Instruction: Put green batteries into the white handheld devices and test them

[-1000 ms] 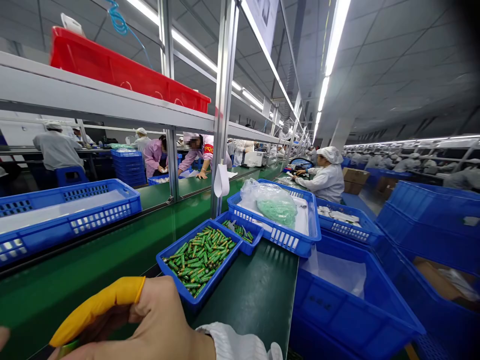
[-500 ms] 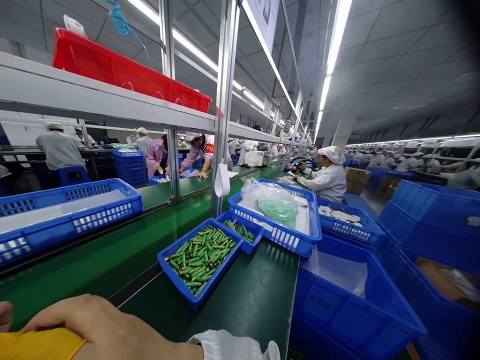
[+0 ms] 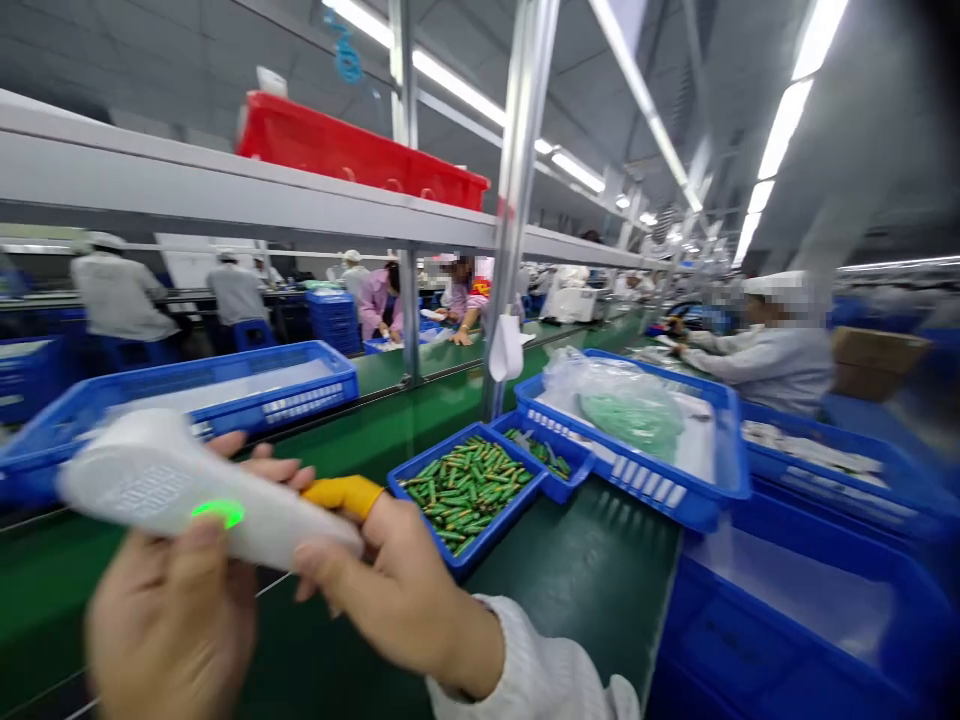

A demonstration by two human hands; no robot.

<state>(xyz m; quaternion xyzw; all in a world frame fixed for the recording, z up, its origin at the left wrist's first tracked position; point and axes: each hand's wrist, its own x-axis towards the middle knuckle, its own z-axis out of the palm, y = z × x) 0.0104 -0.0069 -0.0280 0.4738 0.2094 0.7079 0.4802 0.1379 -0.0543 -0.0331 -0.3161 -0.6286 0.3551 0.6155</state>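
Note:
Between my two hands is a white handheld device [image 3: 274,518], tilted, with a rounded wide head at the left and a printed or lit pattern on it. A green light [image 3: 219,514] glows on its face. My left hand [image 3: 176,610] grips it from below, the thumb at the light. At its narrow right end, my right hand [image 3: 397,575] closes round the device, a yellow finger cot [image 3: 345,494] on one finger. Just beyond that hand stands a blue tray [image 3: 466,567] of green batteries [image 3: 469,485]. A smaller blue bin [image 3: 574,488] with more batteries adjoins it.
A blue basket [image 3: 709,512] with bagged green items stands behind the bins. Another long blue basket [image 3: 307,405] lies at left. A metal post [image 3: 517,200] and a shelf [image 3: 150,185] bearing a red bin [image 3: 360,150] rise ahead. Blue crates [image 3: 750,640] stand right; co-workers sit beyond.
My hands have risen and come into fuller view, bringing the white device with its lit green light into sight. The view has turned left, so the trays appear farther right.

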